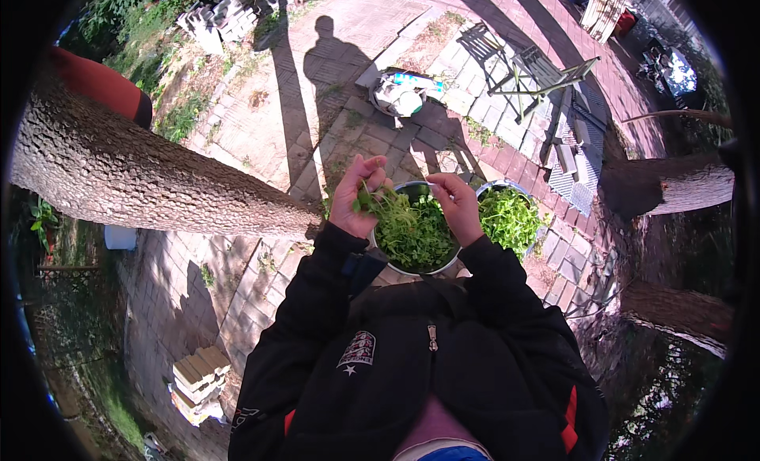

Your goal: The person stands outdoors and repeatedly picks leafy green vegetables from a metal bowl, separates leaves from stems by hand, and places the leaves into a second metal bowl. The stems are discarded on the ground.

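Note:
My left hand (354, 199), palm turned up, holds a small bunch of leafy green sprigs (375, 201) whose stems stick out past the fingers. Below both hands is a round metal bowl (423, 273) partly filled with loose green leaves (418, 235). Over the bowl's right side is my right hand (458, 205), thumb and forefinger pinched together. I see nothing between those fingertips, though a tiny piece could be hidden. Just right of that hand stands a second metal-rimmed bowl (504, 183), heaped with lighter green sprigs (507, 217). My right forearm passes close to it.
A thick tree trunk (160, 164) is at the left. Ahead, a basin (396, 97) with crumpled white material stands on the brick paving (368, 131). A folding slatted chair (537, 75) is ahead to the right. Stacked bricks (200, 378) lie behind left.

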